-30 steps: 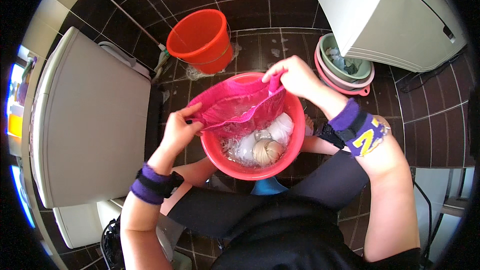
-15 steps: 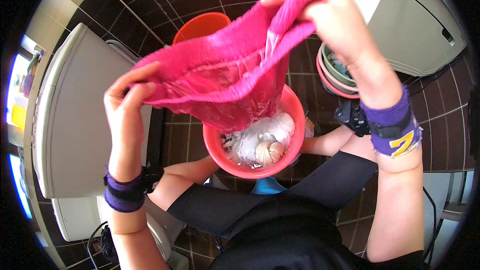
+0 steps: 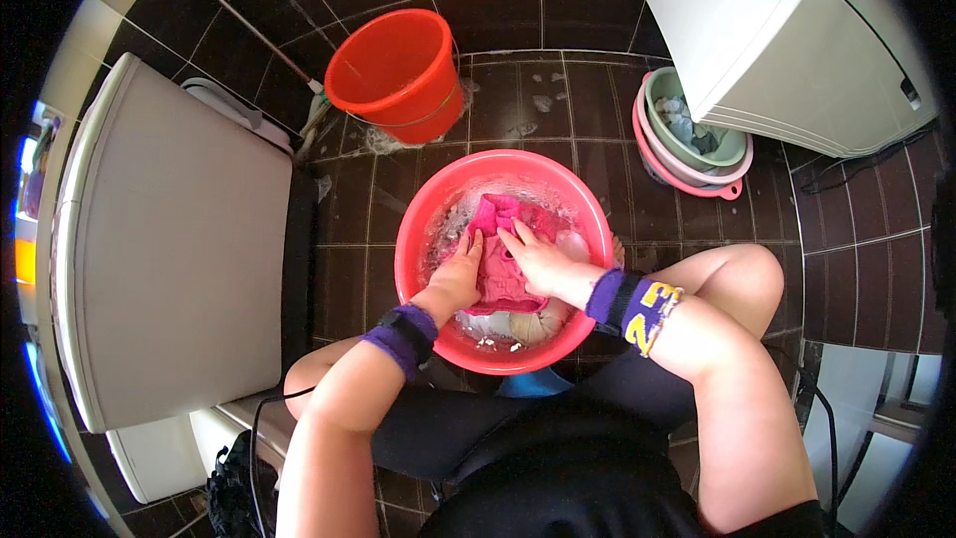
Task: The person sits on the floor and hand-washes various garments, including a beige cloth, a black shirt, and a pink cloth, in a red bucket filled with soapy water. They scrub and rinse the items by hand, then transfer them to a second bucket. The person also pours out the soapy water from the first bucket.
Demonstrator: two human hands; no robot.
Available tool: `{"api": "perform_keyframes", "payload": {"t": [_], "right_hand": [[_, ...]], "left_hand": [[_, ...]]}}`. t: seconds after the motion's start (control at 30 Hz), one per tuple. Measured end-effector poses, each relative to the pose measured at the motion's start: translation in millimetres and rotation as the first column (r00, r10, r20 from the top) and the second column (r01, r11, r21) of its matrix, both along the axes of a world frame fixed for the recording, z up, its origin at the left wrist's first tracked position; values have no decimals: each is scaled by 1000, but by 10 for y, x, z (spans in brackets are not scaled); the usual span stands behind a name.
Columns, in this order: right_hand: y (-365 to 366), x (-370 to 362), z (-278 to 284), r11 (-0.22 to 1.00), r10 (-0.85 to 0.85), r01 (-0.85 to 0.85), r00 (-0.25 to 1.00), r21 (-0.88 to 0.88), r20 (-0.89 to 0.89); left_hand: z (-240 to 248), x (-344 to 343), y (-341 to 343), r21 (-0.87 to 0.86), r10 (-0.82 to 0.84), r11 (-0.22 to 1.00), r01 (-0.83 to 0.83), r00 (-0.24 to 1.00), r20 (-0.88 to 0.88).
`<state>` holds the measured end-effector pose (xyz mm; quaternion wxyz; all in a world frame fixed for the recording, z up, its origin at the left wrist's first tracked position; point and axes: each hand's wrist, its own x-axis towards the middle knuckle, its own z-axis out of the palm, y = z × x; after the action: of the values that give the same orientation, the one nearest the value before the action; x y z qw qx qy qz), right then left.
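Now lowered, pink cloth in basin, L hand & R hand fingers flat, pressing.

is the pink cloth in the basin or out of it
In: the pink cloth lies bunched in the red basin, pressed down by left hand and right hand.

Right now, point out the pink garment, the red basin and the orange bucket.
pink garment (image 3: 503,274), head view, on its bunched cloth between the hands.
red basin (image 3: 410,259), head view, on its left rim.
orange bucket (image 3: 398,90), head view, on its outer wall.
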<state>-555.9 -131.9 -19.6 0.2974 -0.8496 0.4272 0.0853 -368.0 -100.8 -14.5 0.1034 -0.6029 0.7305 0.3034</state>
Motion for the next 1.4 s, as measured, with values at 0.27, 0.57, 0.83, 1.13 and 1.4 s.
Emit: {"api": "perform_keyframes", "payload": {"t": [0.27,0.57,0.83,1.13,1.4], "right_hand": [[-108,142,-460,1000,-9,9,1000,-6,-7],[-245,302,-983,993,-115,114,993,-12,-23],[-365,393,-825,781,-543,528,838,332,-55],[-490,-285,-365,984,-179,165,877,72,445],[-153,-785,330,994,-5,21,989,-110,147]], "left_hand": [[-436,-96,-92,100,-26,995,8,982,187],[-846,-137,-205,234,-49,972,-20,958,283],[-975,-104,-213,231,51,967,-108,970,238],[-203,455,56,-7,155,986,-168,929,-337],[438,624,577,-137,58,988,-70,994,-94]]}}
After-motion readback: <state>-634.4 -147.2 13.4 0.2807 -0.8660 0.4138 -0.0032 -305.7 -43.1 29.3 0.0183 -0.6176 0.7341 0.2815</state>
